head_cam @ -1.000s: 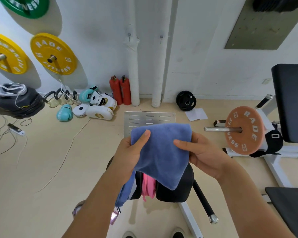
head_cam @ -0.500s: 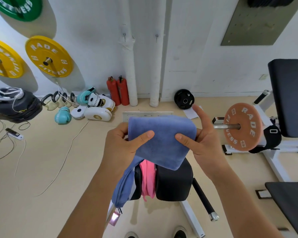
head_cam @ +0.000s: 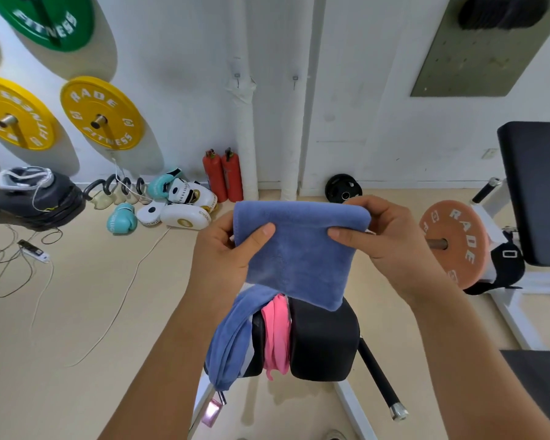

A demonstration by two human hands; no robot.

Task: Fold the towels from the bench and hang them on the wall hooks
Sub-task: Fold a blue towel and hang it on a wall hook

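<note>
A folded blue towel [head_cam: 299, 249] is held up in front of me by its top corners. My left hand [head_cam: 229, 252] pinches its left corner, and my right hand [head_cam: 385, 230] pinches its right corner. Below it stands the black padded bench [head_cam: 324, 341]. A second blue towel [head_cam: 232, 341] hangs over the bench's left side, with a pink towel [head_cam: 277, 335] draped beside it. Two small wall hooks [head_cam: 237, 79] [head_cam: 295, 81] are fixed on the white wall, well above the held towel.
Two white pipes [head_cam: 246, 128] run down the wall by red extinguishers [head_cam: 223, 174]. Boxing gloves and pads [head_cam: 172, 204] lie on the floor at left, cables [head_cam: 23, 268] beyond them. An orange plate on a bar [head_cam: 451, 242] and a bench frame stand at right.
The held towel has risen and is folded tighter, its top edge now level. My right hand has closed its fingers over the right corner. The view has tilted up toward the wall.
</note>
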